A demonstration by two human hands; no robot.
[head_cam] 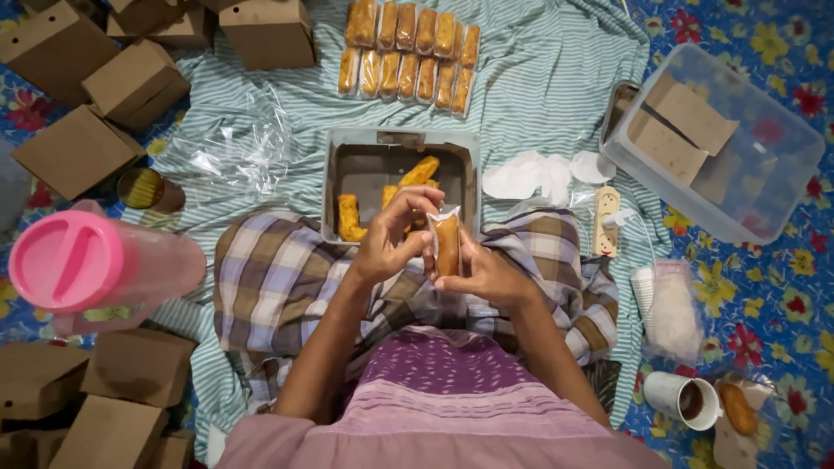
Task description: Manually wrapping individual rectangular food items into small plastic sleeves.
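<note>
- My left hand (387, 243) and right hand (486, 274) both pinch the wrapped roll (446, 245), fingers closed around it, upright just above my lap and near the tray (343, 165).
- Squeeze too hard and I think the roll inside would crush or split.
- A loose pinch on the slick plastic could let it slip down onto the tray.
- Greasy fingertips may smear the wrap's open top.

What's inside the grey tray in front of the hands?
The grey tray holds a few golden fried rolls. The left hand and right hand, holding a bagged roll, cover its near part.
</note>
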